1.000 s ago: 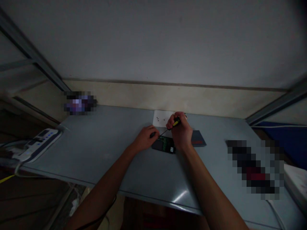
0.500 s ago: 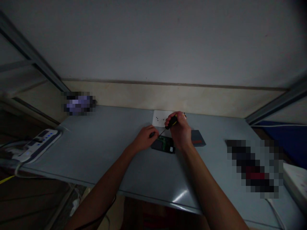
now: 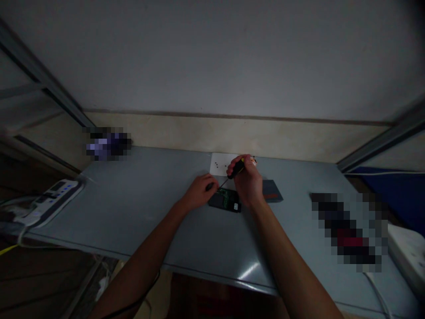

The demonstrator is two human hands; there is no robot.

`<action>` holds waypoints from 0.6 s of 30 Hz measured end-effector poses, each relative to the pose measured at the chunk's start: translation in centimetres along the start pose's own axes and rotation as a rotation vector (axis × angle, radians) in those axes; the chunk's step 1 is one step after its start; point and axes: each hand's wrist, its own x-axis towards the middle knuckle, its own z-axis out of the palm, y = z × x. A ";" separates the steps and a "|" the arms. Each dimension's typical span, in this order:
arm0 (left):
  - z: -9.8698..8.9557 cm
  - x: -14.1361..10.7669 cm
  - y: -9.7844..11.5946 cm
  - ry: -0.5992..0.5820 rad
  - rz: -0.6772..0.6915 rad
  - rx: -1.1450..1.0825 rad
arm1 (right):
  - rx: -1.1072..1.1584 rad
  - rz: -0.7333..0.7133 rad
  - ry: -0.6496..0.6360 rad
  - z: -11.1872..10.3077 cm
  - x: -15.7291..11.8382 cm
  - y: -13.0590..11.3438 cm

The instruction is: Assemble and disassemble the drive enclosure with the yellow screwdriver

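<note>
lying on the table (image 3: 133, 199), middle: opened dark device (image 3: 229, 205), green board showing
right hand (image 3: 249, 184): wrapped around screwdriver (image 3: 237, 169), tip at device's far left part
left hand (image 3: 198, 191): narrow grip on small dark piece (image 3: 209, 186), beside device
far: white sheet (image 3: 217, 164), dark specks
left: power strip (image 3: 55, 201)

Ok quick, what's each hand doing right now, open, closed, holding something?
Left hand: closed on a small dark object, too unclear to name.
Right hand: closed around the black-and-yellow handle of a screwdriver.
</note>
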 end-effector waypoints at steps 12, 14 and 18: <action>-0.2 0.0 0.1 -0.005 -0.008 -0.001 | -0.055 0.006 -0.064 -0.1 0.1 -0.6; -0.2 0.0 0.3 -0.006 -0.014 0.002 | 0.014 0.047 -0.069 0.0 0.0 -0.7; -0.2 0.0 0.4 -0.010 -0.029 0.011 | 0.065 0.075 -0.058 0.3 -0.1 -0.9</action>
